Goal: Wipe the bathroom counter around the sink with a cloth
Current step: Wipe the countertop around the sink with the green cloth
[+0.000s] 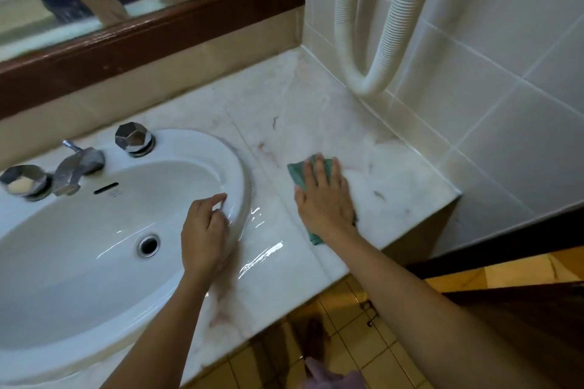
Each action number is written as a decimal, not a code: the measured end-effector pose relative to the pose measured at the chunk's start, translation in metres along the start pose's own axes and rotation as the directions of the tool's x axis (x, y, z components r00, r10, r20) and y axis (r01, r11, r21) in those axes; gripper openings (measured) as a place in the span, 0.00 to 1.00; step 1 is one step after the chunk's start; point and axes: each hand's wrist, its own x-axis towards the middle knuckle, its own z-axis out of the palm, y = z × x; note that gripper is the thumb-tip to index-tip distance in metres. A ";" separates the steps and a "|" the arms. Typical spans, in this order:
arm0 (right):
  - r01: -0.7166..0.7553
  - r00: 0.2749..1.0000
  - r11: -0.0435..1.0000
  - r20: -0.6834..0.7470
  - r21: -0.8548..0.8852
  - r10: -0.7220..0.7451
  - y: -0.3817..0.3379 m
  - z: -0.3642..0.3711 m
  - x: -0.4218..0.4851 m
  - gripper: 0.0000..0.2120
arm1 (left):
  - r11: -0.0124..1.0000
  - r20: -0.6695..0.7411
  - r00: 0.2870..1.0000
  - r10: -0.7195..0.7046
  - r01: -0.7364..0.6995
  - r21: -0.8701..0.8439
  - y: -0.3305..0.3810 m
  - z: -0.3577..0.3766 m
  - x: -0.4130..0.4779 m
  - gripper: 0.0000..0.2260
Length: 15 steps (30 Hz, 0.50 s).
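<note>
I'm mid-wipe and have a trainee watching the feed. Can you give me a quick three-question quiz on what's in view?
1. True or false: the right hand presses the green cloth flat on the counter.
2. Where does the left hand rest? A) on the cloth B) on the rim of the sink C) below the counter's front edge
3. Fill in: by the person's own sides, the cloth lies to the ___ of the sink.
Key: 1 true; 2 B; 3 right.

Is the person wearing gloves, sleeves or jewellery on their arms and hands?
No. The left hand and right hand are bare: no gloves, rings or watch show. The left forearm and right forearm are uncovered, with no sleeve in view.
</note>
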 end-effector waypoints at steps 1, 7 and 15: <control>0.143 0.989 0.990 0.038 -0.012 -0.142 -0.009 0.003 -0.003 0.30 | 1.000 0.007 1.000 0.004 -0.004 0.001 -0.001 -0.001 0.000 0.20; -0.039 0.999 0.999 0.019 -0.006 0.039 0.081 -0.020 0.019 0.28 | 1.000 0.009 1.000 -0.017 0.017 -0.009 -0.001 -0.003 -0.001 0.20; -0.555 0.809 0.810 -0.108 0.188 0.578 0.119 -0.019 -0.057 0.28 | 0.999 0.000 0.999 -0.037 0.037 0.018 -0.003 0.000 0.000 0.17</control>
